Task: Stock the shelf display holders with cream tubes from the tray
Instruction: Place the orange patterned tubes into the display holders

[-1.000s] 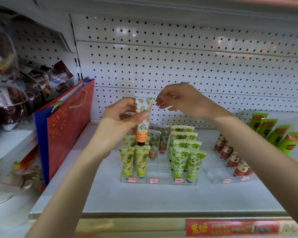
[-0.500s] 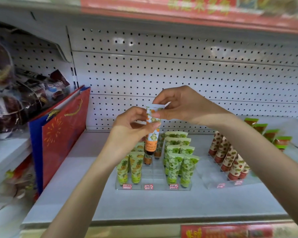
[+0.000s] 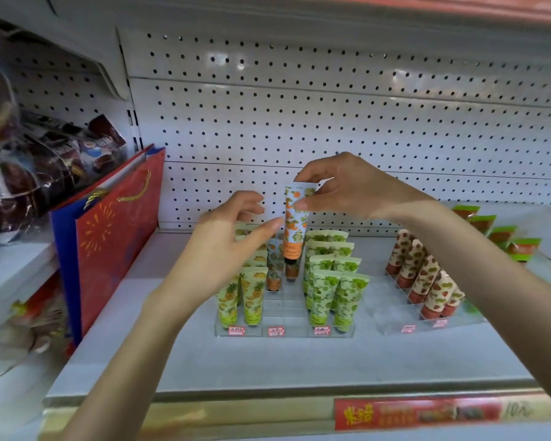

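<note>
Pinched at its crimped top by the right hand (image 3: 347,189), the orange-print plastic cream tube (image 3: 295,230) hangs cap-down over the clear acrylic tiered holder (image 3: 283,334), above its part-filled middle column, with the left hand (image 3: 223,249) loosely spread at the tube's nine o'clock and the front slots unfilled.

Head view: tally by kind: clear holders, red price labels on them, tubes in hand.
Clear acrylic display holders: 2
Red price labels on holder fronts: 5
Orange-print cream tube, pinched by right hand: 1
Total: 8
</note>
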`<action>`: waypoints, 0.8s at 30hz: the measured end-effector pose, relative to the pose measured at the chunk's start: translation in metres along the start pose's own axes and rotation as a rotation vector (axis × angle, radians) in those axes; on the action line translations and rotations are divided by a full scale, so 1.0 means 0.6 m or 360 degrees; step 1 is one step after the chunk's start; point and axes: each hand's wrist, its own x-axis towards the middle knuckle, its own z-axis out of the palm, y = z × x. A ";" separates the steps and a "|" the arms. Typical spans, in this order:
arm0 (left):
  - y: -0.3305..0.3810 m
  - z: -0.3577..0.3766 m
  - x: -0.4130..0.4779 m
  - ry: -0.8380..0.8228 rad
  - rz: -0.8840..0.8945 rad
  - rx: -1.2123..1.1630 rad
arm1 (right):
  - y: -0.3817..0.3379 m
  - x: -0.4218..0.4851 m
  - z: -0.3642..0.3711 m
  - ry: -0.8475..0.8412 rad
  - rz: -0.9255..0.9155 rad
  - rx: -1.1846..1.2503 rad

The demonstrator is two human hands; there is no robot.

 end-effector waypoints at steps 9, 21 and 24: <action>-0.029 -0.027 -0.019 -0.0206 -0.0024 0.0675 | 0.057 0.018 0.025 -0.0013 0.0108 -0.0161; -0.040 -0.028 -0.019 -0.0169 0.0030 0.0832 | 0.094 0.033 0.073 -0.0161 0.0235 -0.0400; -0.045 -0.025 -0.020 -0.0183 0.0051 0.0884 | 0.098 0.035 0.081 -0.0215 0.0257 -0.0413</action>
